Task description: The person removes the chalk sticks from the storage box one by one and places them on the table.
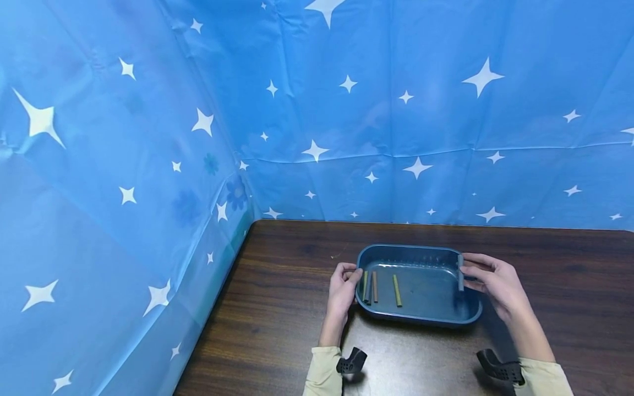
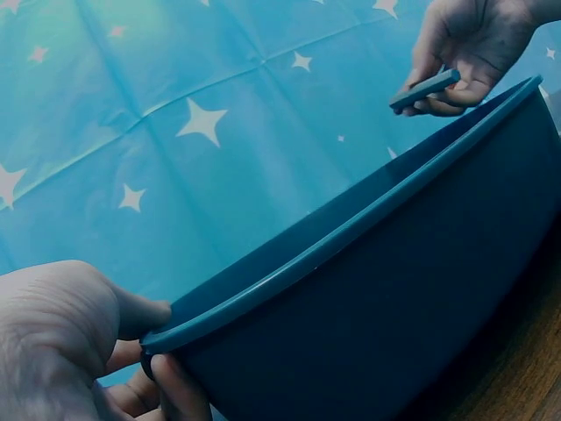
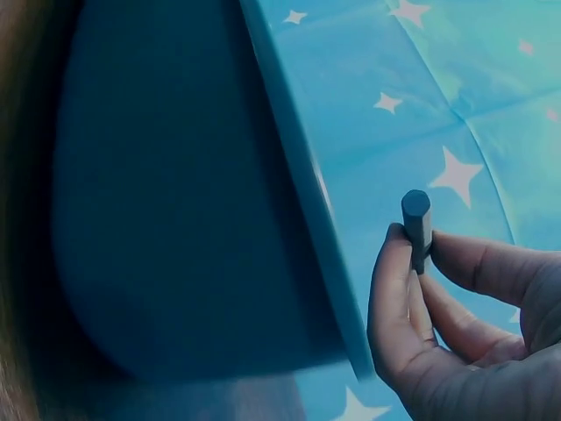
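A dark blue oblong basin point(image 1: 428, 289) is near the middle of the wooden table. My left hand point(image 1: 340, 294) grips its left end, with the thumb over the rim and fingers beneath it, as the left wrist view shows. At the basin's right end, my right hand point(image 1: 497, 280) pinches a grey six-sided stick point(image 3: 417, 219) between thumb and fingers. In the left wrist view this grey stick point(image 2: 425, 89) appears above the rim. Inside the basin lie a yellow-green stick point(image 1: 365, 286), a dark stick point(image 1: 369, 290) and a brown stick point(image 1: 375, 287) near the left wall. Another yellow-green stick point(image 1: 398, 290) lies farther right.
Dark brown wood forms the tabletop point(image 1: 277, 308). Blue cloth with white stars hangs behind the table point(image 1: 356, 121) and along its left side point(image 1: 99, 231). Black curved mounts stand out from the left wrist point(image 1: 351, 361) and the right wrist point(image 1: 499, 367).
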The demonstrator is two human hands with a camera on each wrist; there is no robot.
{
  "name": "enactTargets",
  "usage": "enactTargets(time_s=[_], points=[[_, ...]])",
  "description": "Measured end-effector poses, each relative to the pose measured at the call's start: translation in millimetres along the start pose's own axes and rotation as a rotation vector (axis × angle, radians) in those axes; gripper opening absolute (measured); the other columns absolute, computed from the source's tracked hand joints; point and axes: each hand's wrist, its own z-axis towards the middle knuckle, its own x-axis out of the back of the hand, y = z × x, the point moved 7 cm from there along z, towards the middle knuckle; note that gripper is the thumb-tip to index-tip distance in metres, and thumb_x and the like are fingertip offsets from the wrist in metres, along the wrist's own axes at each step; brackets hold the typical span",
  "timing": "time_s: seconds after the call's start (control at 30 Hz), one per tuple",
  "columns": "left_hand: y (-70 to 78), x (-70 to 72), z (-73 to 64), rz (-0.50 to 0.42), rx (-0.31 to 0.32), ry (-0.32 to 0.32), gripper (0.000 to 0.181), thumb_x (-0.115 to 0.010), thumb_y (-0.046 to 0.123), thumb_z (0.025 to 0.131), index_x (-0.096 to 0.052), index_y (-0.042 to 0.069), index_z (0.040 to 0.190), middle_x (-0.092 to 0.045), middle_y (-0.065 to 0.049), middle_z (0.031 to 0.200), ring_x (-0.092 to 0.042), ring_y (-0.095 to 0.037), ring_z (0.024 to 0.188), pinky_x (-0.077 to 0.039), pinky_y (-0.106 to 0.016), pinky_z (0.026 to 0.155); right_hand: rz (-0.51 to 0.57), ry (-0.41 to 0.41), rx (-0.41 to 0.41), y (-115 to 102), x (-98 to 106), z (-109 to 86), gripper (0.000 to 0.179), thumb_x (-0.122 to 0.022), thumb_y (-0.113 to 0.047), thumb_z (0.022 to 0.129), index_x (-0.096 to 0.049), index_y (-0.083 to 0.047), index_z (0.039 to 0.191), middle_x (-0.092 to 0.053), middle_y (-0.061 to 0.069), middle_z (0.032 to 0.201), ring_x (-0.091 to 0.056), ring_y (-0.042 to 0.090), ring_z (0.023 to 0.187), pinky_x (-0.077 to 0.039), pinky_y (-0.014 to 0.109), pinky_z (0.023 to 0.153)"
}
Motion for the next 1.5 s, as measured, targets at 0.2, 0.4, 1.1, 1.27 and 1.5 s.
enactTargets(time_s=[0.2,0.4,1.1,1.27,1.5], points=[[0.6,-0.4,-0.4,0.001,0.002,0.001,0.025,-0.065,0.012,0.1,-0.059,-0.005,0.118,-0.064,-0.015,0.089,-0.047,-0.012,0.056,-0.037,-0.021,0.045,0.034,0.033,0.034,2,19,-5.5,0.041,-0.064,-0.007,0.103,-0.055,0.007,0.14,-0.071,-0.019,0.097,-0.071,0.002,0.087,-0.06,0.026,0.076],[0.3,0.1,0.1,-0.004,-0.003,0.002,0.024,-0.065,0.012,0.1,-0.06,-0.004,0.117,-0.064,-0.015,0.088,-0.047,-0.012,0.056,-0.036,-0.021,0.045,0.027,0.067,0.033,8,35,-11.1,0.021,-0.067,-0.01,0.102,-0.068,-0.017,0.121,-0.069,-0.021,0.097,-0.07,0.001,0.086,-0.06,0.024,0.075],[1.2,0.0,-2.2,-0.004,-0.002,0.003,0.025,-0.065,0.013,0.1,-0.06,-0.003,0.118,-0.064,-0.013,0.089,-0.048,-0.013,0.057,-0.037,-0.022,0.046,0.007,0.185,-0.084,37,94,-30.3,0.023,-0.071,-0.018,0.101,-0.072,-0.041,0.094,-0.067,-0.026,0.09,-0.066,-0.004,0.081,-0.058,0.021,0.069],[0.6,-0.3,-1.6,-0.014,-0.003,0.004,0.025,-0.065,0.013,0.1,-0.06,-0.004,0.118,-0.064,-0.013,0.089,-0.048,-0.013,0.057,-0.036,-0.022,0.045,-0.122,0.226,-0.104,45,106,-32.2,0.012,-0.067,-0.02,0.103,-0.071,-0.031,0.105,-0.062,-0.029,0.088,-0.064,-0.006,0.079,-0.059,0.023,0.07],[-2.1,-0.2,0.6,-0.021,0.002,0.009,0.024,-0.065,0.012,0.099,-0.06,-0.004,0.117,-0.064,-0.012,0.087,-0.047,-0.011,0.055,-0.036,-0.02,0.044,-0.263,0.273,-0.161,63,117,-28.0,0.053,-0.061,-0.019,0.105,-0.047,0.015,0.144,-0.065,-0.007,0.101,-0.057,-0.012,0.076,-0.059,0.023,0.071]])
